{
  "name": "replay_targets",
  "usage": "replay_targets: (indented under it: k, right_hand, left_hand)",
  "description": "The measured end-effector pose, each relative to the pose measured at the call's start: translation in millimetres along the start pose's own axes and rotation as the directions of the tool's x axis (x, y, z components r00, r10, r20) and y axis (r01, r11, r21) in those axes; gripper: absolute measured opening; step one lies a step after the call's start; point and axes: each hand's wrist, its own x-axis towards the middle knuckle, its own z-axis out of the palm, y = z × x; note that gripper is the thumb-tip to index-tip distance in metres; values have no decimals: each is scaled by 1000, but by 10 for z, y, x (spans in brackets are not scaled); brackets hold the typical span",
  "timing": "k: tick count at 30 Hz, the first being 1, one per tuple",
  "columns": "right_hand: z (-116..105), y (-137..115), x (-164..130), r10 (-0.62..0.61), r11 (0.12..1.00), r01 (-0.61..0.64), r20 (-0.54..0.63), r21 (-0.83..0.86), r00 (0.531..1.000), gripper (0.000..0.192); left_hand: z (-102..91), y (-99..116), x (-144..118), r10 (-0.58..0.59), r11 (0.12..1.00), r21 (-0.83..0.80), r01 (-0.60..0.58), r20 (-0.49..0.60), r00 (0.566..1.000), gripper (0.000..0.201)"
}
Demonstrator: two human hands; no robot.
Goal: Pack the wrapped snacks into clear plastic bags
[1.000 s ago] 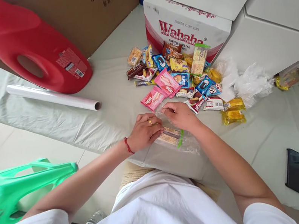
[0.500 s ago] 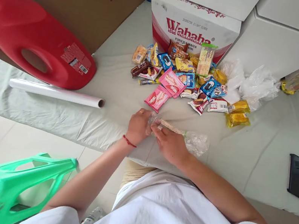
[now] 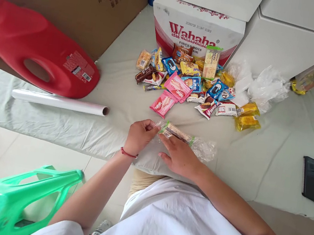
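My left hand pinches the left end of a clear plastic bag that holds a green-edged wafer pack. The fingers of my right hand press along the near side of that pack through the bag. The bag lies on the pale sheet near its front edge, its crumpled end trailing to the right. A pile of wrapped snacks lies just beyond, with two pink wafer packs nearest my hands.
A Wahaha carton stands behind the snacks, white boxes beside it. Crumpled clear bags lie right of the pile. Left: a red plastic stool, a white roll. A phone lies at right. A green stool sits below.
My right hand came back from the far side of the bag to its near side. My left hand shifted to the bag's left end, and the wafer pack has tipped up on edge.
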Motion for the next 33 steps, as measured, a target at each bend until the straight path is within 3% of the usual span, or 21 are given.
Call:
replay_targets:
  k: [2,5,9,10,12,14,15,17,19,20,24,27,29,30,33]
  right_hand:
    - [25,60,-27,-13,994,17,-37,112,999,54]
    - [66,93,-32,-20,982,40,-109,186,994,45]
    - [-78,123,-140,-92,932,132,-130,336,987,15]
    - [-154,165,-206,-50,917,119,-186,382,981,18]
    - [-310,315,-368,166,918,-9,-364,397,916,24]
    - [-410,520,-538,375,917,-236,-491,322,786,23]
    - [-424,621,-614,428,902,-335,-477,271,767,33]
    - [-378,768,-730,480,877,-447,-311,175,820,46]
    - [-272,808,-797,484,875,-473,-133,105,865,29]
    - [-216,790,-815,478,878,-472,-101,74,873,17]
    - [-89,631,-845,487,872,-485,-212,66,847,9]
    - [-74,574,-861,548,820,-488,-163,299,821,9]
    - [-65,572,-866,550,707,-401,-97,582,829,9]
    - [-60,576,-867,545,600,-320,-81,733,835,11]
    - [-54,607,-872,574,141,-49,-42,989,818,24]
  left_hand:
    - [109,48,-116,148,988,57,-143,-103,984,23]
    - [283,88,-219,367,926,128,-355,-86,926,26]
    - [459,56,-159,243,964,122,-237,-41,969,38]
    - [488,43,-130,202,970,147,-194,-45,978,36]
    - [534,19,-82,152,972,196,-132,-91,984,25]
    - [564,-1,-54,159,967,229,-112,-195,968,32]
    - [576,-12,-46,182,959,256,-119,-241,953,44]
    - [597,-29,-40,228,934,331,-132,-271,935,55]
    - [623,-28,-46,221,915,385,-119,-233,947,47]
    - [637,-14,-54,209,914,389,-113,-215,954,42]
    - [685,164,-146,183,961,229,-157,-94,979,36]
    - [710,381,-290,227,970,109,-219,-65,972,34]
    - [754,496,-394,410,907,162,-389,-127,903,30]
    - [792,530,-435,534,837,221,-501,-129,835,25]
    - [958,529,-470,821,506,358,-785,77,565,7]
